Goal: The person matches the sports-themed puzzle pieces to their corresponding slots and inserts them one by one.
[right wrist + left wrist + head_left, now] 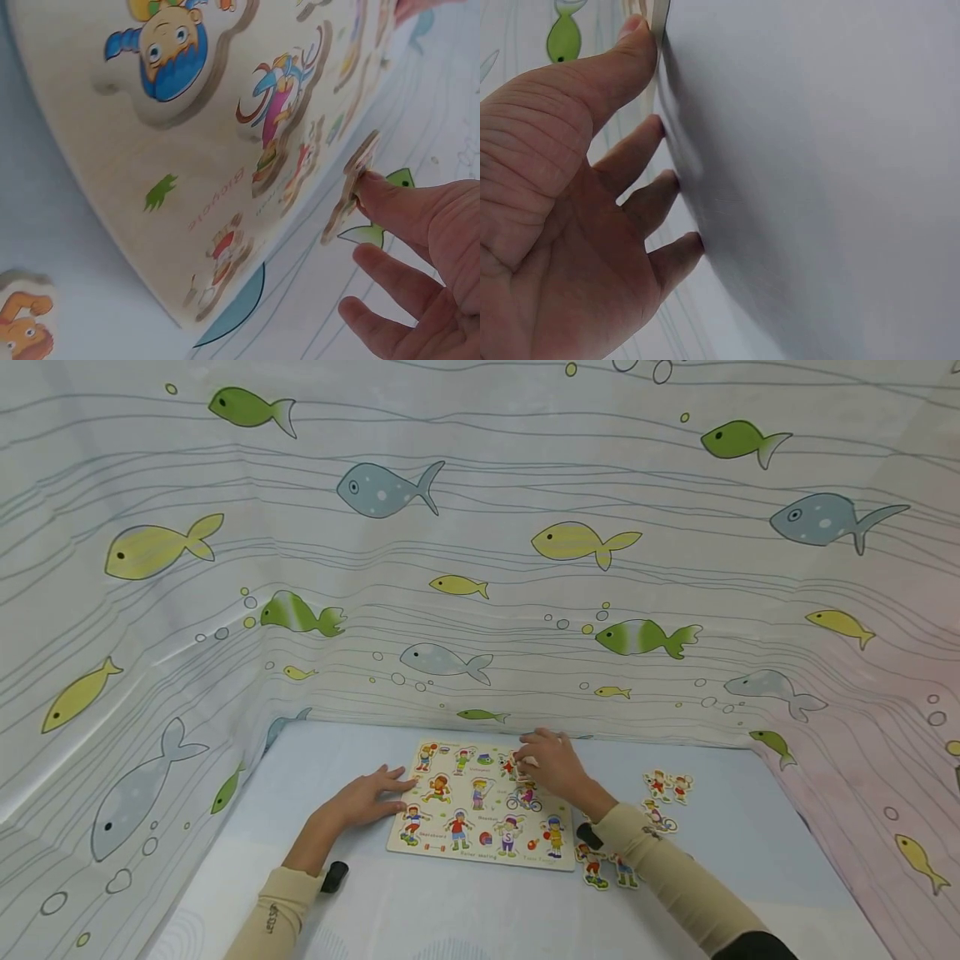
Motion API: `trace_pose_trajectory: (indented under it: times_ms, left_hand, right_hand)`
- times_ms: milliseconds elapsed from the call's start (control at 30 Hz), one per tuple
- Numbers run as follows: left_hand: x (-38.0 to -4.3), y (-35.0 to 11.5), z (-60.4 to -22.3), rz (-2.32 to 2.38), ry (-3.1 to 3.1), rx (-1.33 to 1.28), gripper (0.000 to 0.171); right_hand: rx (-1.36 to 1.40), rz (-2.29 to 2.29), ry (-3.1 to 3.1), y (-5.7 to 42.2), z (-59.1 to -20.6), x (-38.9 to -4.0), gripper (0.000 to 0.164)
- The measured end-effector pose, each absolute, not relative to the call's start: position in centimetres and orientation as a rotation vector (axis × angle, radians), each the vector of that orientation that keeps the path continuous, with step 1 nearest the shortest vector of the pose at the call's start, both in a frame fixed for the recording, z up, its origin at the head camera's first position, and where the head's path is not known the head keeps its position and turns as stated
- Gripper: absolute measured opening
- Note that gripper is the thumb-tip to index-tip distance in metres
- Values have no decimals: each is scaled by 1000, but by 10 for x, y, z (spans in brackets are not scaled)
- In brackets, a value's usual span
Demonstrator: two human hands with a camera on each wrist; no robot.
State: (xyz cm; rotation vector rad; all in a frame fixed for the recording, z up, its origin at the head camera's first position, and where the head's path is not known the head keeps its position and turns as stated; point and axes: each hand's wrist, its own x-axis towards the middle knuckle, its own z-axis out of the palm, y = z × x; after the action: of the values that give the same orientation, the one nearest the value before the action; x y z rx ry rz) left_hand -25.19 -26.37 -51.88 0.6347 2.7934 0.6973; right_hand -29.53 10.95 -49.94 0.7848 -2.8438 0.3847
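Observation:
A wooden puzzle board point(442, 853) with printed sports figures and recesses lies on the table. My left hand point(367, 797) is at its left edge with fingers spread; in the left wrist view the thumb point(626, 64) touches the board's edge and the other fingertips meet the tabletop. Over the board's upper right corner is my right hand point(557, 768). In the right wrist view, that hand pinches a wooden puzzle piece point(351, 184) by its edge, apart from the board. The piece is seen edge-on, so its picture cannot be made out.
Right of the board lie several loose puzzle pieces: two side by side at the back, a cyclist piece point(660, 818), and a skateboarder piece point(592, 867) near the board's lower right corner. My right forearm partly covers this area. A fish-patterned sheet point(510, 610) rises behind the table.

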Motion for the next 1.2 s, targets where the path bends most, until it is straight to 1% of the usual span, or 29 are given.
trace_pose_trajectory:
  times_ms: [400, 767, 1200]
  left_hand:
    - [-251, -263, -517, 691, 2797, 634, 49]
    - [-251, -263, -519, 678, 2799, 605, 50]
    - [-251, -264, -518, 725, 2797, 643, 50]
  right_hand:
    - [808, 382, -2870, 92, -498, -294, 16]
    - [862, 360, -2845, 81, -499, -295, 13]
    - [896, 404, -2853, 68, -493, -297, 15]
